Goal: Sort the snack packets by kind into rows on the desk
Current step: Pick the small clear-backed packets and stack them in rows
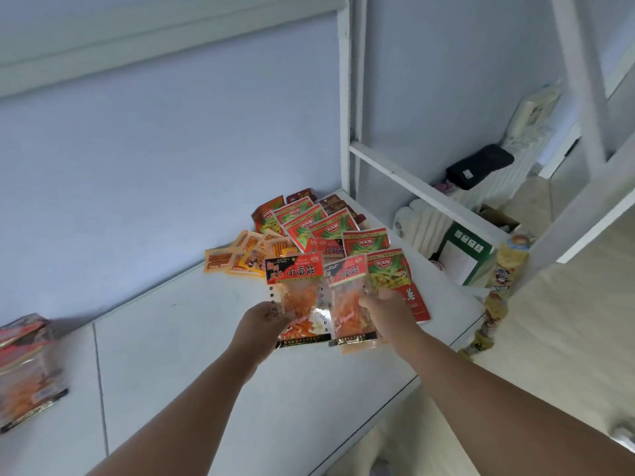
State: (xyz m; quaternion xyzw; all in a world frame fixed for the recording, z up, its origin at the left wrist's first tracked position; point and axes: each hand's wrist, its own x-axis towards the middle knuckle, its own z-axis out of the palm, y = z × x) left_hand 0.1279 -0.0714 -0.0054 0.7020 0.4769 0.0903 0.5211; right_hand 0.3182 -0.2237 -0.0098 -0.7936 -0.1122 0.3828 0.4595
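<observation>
Left hand (266,324): grips the lower left edge of one packet, fingers curled round it, above the desk.
Right hand (388,314): pinches the right edge of a second packet, thumb on top.
Left packet (295,290): red-and-black header and a clear window showing orange strips. It is held up side by side with its twin, inner edges touching or overlapping.
Right packet (347,300): same kind and same print, held just above the desk's near right part.
Desk (206,338): white, set against a pale blue wall.
Pile (319,231): unsorted snacks heaped at the desk's far right corner, just behind the two hands.
Red-and-green packets (309,221): several, overlapping on top of the pile. One lies beneath the right hand.
Small orange packets (240,257): clustered at the pile's left edge.
Left stack (27,365): blurred red and orange packets at the desk's left end, well apart from the pile.
Beyond the desk: a black pouch (479,164) and a green-and-white box (464,255) sit behind a white frame (422,187).
</observation>
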